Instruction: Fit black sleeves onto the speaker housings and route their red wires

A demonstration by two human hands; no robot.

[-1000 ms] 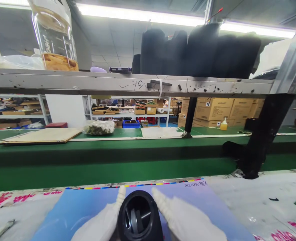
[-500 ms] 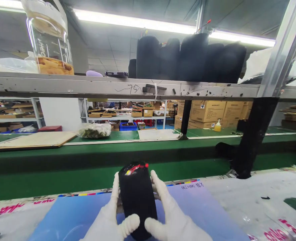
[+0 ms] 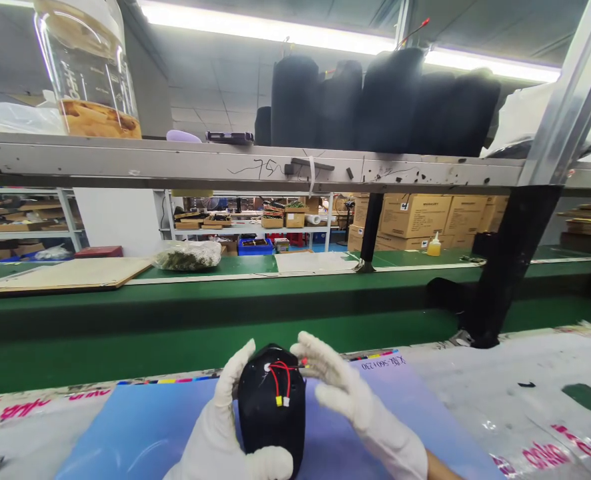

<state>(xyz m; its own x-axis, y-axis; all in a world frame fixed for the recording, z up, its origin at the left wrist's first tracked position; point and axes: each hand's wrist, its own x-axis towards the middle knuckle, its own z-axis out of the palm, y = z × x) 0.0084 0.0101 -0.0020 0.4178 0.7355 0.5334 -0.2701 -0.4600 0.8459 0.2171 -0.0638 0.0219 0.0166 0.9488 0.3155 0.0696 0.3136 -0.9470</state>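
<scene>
In the head view, the white-gloved left hand (image 3: pixel 215 430) grips a black casing (image 3: pixel 268 430) over the blue sheet (image 3: pixel 140 423) on the surface (image 3: pixel 505 383). The gloved right hand (image 3: pixel 353 393) stands wide, thumb and fingers apart, beside the casing's red wires (image 3: pixel 288 380); whether it touches them cannot be told. Yellow and white connectors (image 3: pixel 282 401) hang from the wires against the casing.

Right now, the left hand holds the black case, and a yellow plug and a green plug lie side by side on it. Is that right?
Not quite: the head view shows a white plug, not green, beside the yellow plug. The left hand does hold the black case.
</scene>
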